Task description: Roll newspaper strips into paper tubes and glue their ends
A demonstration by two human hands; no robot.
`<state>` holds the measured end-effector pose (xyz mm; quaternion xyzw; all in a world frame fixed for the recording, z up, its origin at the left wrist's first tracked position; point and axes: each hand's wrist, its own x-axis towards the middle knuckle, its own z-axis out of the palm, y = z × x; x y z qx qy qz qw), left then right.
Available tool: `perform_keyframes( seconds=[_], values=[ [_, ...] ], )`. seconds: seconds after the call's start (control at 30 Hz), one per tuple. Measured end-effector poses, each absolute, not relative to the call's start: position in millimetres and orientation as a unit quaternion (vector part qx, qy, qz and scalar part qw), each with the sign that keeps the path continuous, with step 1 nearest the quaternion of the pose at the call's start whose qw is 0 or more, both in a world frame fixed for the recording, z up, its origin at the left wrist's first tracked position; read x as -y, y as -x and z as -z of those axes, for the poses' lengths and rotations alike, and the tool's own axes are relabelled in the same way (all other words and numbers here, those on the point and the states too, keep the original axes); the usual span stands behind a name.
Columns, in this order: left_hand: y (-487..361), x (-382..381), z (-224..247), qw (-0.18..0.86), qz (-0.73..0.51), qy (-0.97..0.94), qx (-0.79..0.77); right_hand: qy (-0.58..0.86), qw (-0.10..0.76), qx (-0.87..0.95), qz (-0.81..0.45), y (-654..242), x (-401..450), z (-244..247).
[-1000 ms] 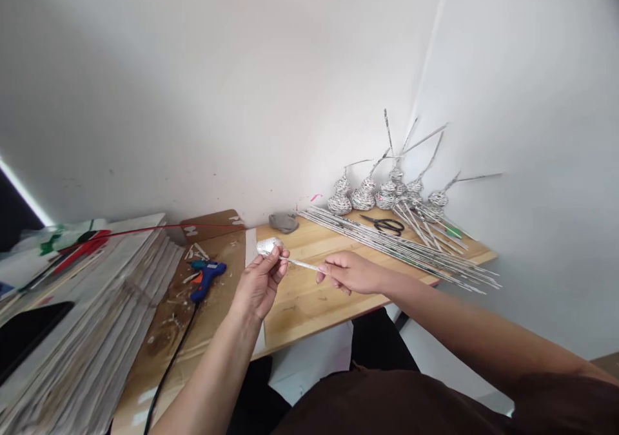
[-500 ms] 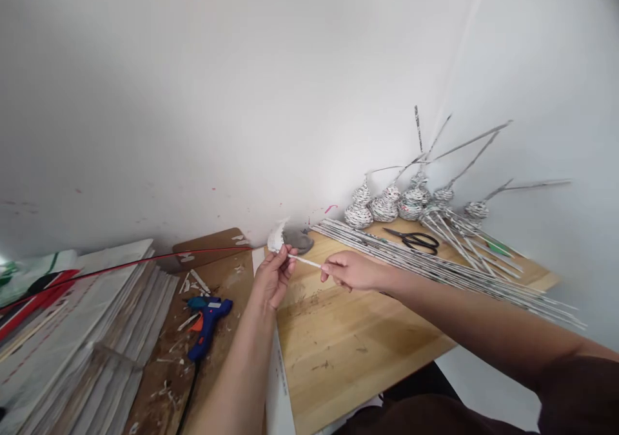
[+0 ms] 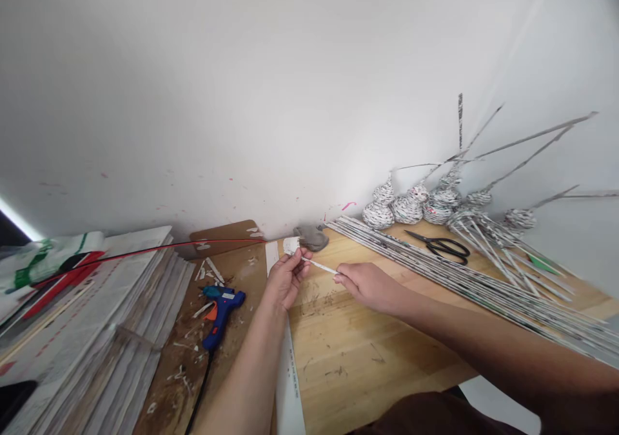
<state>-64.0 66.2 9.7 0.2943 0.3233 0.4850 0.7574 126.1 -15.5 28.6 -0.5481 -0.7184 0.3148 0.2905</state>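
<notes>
Between both hands runs a thin rolled paper tube (image 3: pixel 320 265), sloping down slightly to the right. My left hand (image 3: pixel 285 279) pinches its left end, where a flat, unrolled piece of white printed paper (image 3: pixel 291 245) stands out above the fingers. My right hand (image 3: pixel 370 285) is closed around the tube's other end, fingers curled under. Just behind the left fingertips lies a grey, cloth-like lump (image 3: pixel 314 237). Both hands are held over the left part of the wooden board (image 3: pixel 358 351).
A blue glue gun (image 3: pixel 221 312) lies left among paper scraps, beside a tall stack of newspaper sheets (image 3: pixel 120 338). Long paper tubes (image 3: pixel 435 270) cross the board's right side. Behind them are black scissors (image 3: pixel 442 247) and several woven paper gourds (image 3: pixel 409 208) against the wall.
The view has turned a little, so everything sits farther right. The paper flap above my left fingers looks lower and smaller. My right hand's fingers have curled in more tightly.
</notes>
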Motion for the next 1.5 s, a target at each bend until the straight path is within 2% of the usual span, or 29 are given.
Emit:
perform_keyframes(
  seconds=[0.07,0.2,0.27,0.33,0.43,0.5,0.53,0.63,0.7,0.77,0.9,0.97,1.03,1.1,1.2,1.27,1.33,1.5],
  values=[
    [63.5,-65.6,-10.3,0.765,-0.48,-0.295,-0.312,0.546,0.285,0.713,-0.335,-125.0,17.6,-27.4],
    [63.3,-64.3,-14.3,0.79,-0.464,-0.266,-0.299,0.509,0.253,0.591,-0.572,-129.4,18.0,-23.6],
    [63.0,-64.2,-15.3,0.79,-0.465,-0.252,-0.308,0.49,0.242,0.574,-0.609,-131.0,18.4,-23.0],
    [62.7,-64.5,-15.0,0.783,-0.472,-0.25,-0.319,0.514,0.244,0.623,-0.537,-130.2,20.0,-23.7],
    [62.7,-65.0,-13.8,0.771,-0.482,-0.255,-0.328,0.557,0.273,0.722,-0.306,-126.1,23.5,-24.9],
    [63.0,-65.1,-13.6,0.771,-0.484,-0.257,-0.325,0.553,0.285,0.737,-0.263,-124.0,25.1,-24.4],
    [63.3,-65.1,-13.8,0.773,-0.483,-0.256,-0.323,0.549,0.285,0.724,-0.307,-123.5,25.4,-23.9],
    [64.3,-64.7,-15.0,0.779,-0.478,-0.253,-0.317,0.505,0.264,0.617,-0.543,-124.2,24.8,-22.2],
    [64.8,-64.7,-15.3,0.779,-0.478,-0.259,-0.312,0.477,0.249,0.559,-0.631,-124.4,23.9,-22.1],
    [64.9,-64.9,-14.7,0.776,-0.479,-0.269,-0.31,0.493,0.256,0.577,-0.598,-122.8,23.3,-22.9],
    [63.9,-65.7,-12.8,0.763,-0.488,-0.275,-0.321,0.544,0.302,0.709,-0.333,-115.3,22.9,-23.9],
    [63.2,-65.8,-12.3,0.76,-0.493,-0.273,-0.325,0.541,0.306,0.731,-0.28,-112.5,22.8,-23.1],
    [62.7,-65.7,-12.4,0.76,-0.493,-0.272,-0.325,0.548,0.294,0.708,-0.333,-112.1,22.7,-21.9],
    [62.5,-65.5,-12.8,0.763,-0.49,-0.272,-0.323,0.547,0.281,0.651,-0.444,-114.4,22.4,-21.2],
    [62.9,-65.2,-13.6,0.771,-0.48,-0.27,-0.318,0.494,0.264,0.558,-0.613,-120.1,21.6,-22.2],
    [63.4,-65.2,-13.5,0.777,-0.474,-0.269,-0.316,0.462,0.254,0.533,-0.662,-122.2,21.0,-23.7],
    [63.4,-65.5,-12.8,0.777,-0.473,-0.269,-0.316,0.481,0.253,0.56,-0.625,-121.3,20.1,-25.1],
    [62.3,-65.7,-10.1,0.768,-0.484,-0.271,-0.32,0.562,0.287,0.729,-0.266,-111.9,18.2,-25.3]
  ],
)
